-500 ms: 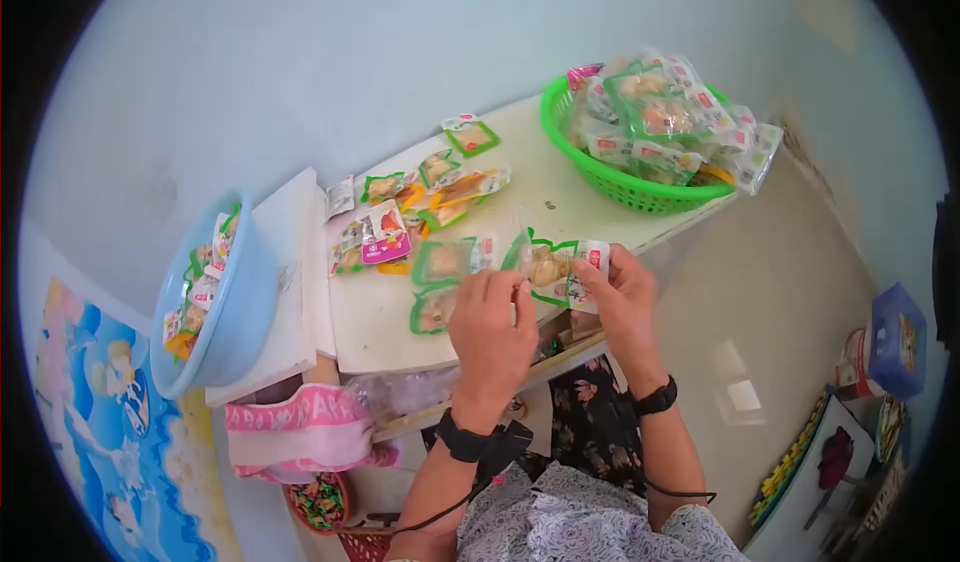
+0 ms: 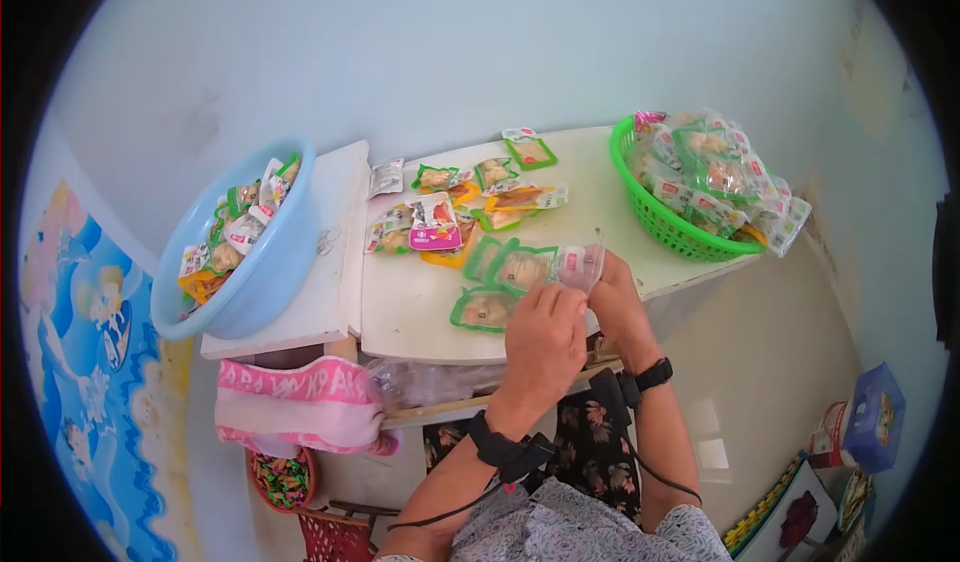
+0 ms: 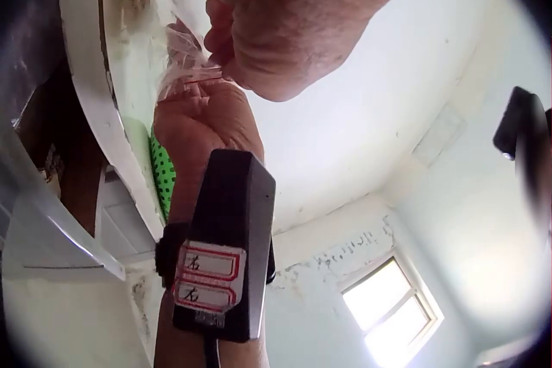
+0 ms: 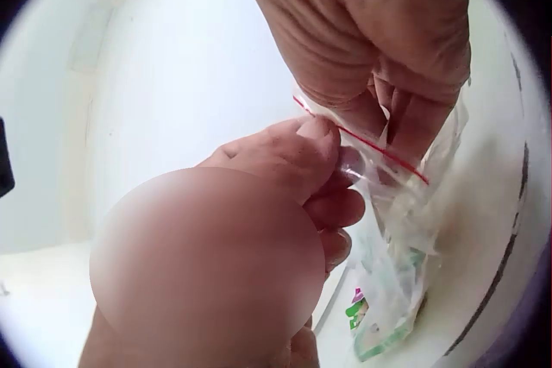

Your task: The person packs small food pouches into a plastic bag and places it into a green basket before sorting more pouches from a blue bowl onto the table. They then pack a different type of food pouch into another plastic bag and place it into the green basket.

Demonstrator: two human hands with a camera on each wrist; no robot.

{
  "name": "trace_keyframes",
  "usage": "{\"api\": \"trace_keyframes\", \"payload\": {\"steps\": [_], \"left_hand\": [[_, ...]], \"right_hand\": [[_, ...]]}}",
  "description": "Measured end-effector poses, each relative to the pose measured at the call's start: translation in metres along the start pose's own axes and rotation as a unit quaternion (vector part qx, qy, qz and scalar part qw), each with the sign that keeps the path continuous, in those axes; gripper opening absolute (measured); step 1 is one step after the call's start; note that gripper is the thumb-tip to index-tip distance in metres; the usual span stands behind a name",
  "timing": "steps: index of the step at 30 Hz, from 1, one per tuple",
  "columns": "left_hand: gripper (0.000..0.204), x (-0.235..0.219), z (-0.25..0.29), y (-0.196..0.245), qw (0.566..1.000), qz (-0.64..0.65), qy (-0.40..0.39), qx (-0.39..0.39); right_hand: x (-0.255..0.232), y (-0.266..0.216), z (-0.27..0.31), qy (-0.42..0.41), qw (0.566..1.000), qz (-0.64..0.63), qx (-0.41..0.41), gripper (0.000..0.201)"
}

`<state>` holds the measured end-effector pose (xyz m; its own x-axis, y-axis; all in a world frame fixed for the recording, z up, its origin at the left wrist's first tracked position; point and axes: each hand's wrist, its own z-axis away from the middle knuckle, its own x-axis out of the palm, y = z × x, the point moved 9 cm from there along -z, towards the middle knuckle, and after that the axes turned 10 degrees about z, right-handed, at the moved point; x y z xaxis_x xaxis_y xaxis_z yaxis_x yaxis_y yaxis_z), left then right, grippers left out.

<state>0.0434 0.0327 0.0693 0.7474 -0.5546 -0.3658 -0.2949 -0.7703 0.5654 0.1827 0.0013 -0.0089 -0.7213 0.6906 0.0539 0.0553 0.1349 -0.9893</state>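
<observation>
A clear zip bag (image 2: 575, 262) with a red seal line is held between both hands just above the white table's (image 2: 420, 322) front edge. A green snack packet (image 2: 522, 267) lies in it. My left hand (image 2: 560, 302) pinches the bag's mouth with thumb and fingers, and my right hand (image 2: 600, 272) pinches the same edge from the other side. In the right wrist view the right hand's fingers (image 4: 388, 118) and the left thumb (image 4: 319, 139) meet at the bag (image 4: 405, 239). Another green packet (image 2: 482, 310) lies on the table under the bag.
A blue basin (image 2: 262, 272) with packets stands at the left. A green basket (image 2: 670, 224) heaped with packets stands at the right corner. Loose packets (image 2: 450, 212) cover the table's middle. A pink towel (image 2: 300, 402) hangs below the front edge.
The head view has shifted. My hands have drawn closer together, and the bag now sits further left, over the green packets on the table.
</observation>
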Motion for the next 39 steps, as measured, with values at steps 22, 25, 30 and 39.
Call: {"api": "trace_keyframes", "payload": {"steps": [22, 25, 30, 39], "left_hand": [[0.011, -0.029, 0.008, -0.045, 0.997, 0.068, 0.021, -0.038], [0.016, -0.069, 0.005, -0.083, 0.991, -0.022, 0.1, -0.083], [0.047, -0.131, -0.007, -0.163, 0.958, -0.192, 0.131, -0.168], [0.05, -0.123, -0.021, -0.241, 0.906, -0.314, -0.004, -0.284]], "right_hand": [[-0.016, 0.015, 0.001, 0.083, 0.995, 0.049, -0.021, 0.019], [-0.036, 0.009, 0.022, 0.131, 0.989, 0.07, -0.016, 0.018], [-0.051, 0.022, 0.033, 0.162, 0.985, 0.063, -0.005, 0.017], [-0.054, 0.024, 0.03, 0.128, 0.991, 0.038, -0.012, 0.015]]}}
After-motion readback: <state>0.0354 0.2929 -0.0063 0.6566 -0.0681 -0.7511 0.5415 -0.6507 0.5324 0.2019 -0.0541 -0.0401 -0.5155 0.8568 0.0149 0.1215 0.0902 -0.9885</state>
